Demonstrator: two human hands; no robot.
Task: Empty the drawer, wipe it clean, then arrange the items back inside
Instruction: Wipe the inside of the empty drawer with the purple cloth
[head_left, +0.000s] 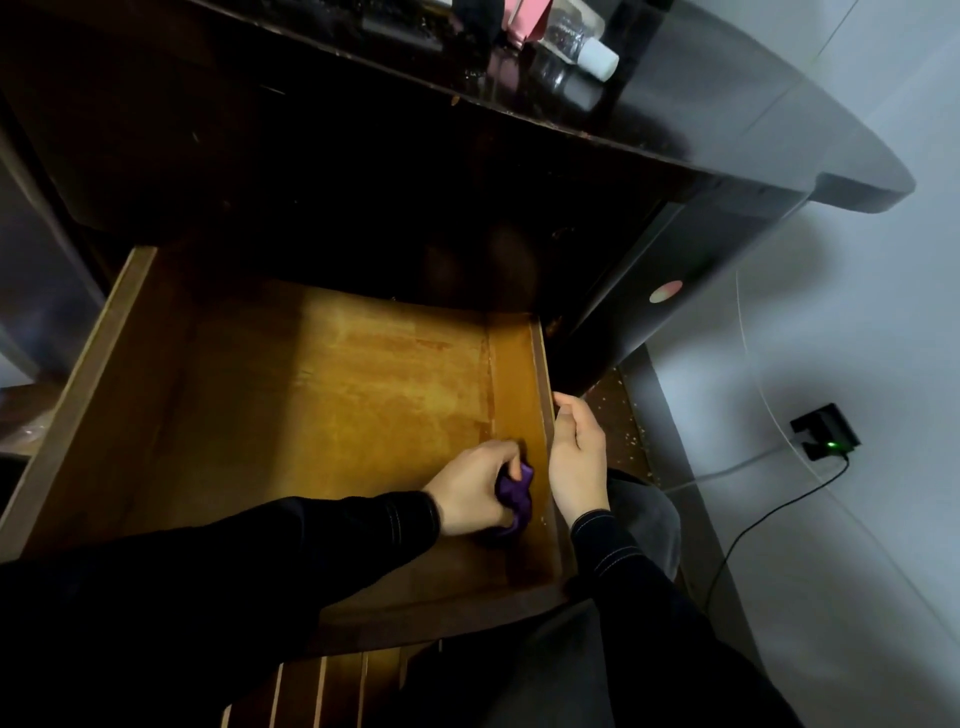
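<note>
The drawer (291, 395) is pulled out from under the dark worktop (727, 104). A purple cloth (514, 493) is clenched in the left hand (478, 488) and pressed onto the drawer's wooden floor in the near right corner, just beside the right wall. That wall's rim is gripped from outside by the right hand (576, 452), fingers curled. 1 clear bottle (576, 36) is laid on the worktop above.

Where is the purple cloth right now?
In the head view, the purple cloth is bunched in the left hand, on the drawer floor by its right wall, just left of the right hand holding that wall.
</note>
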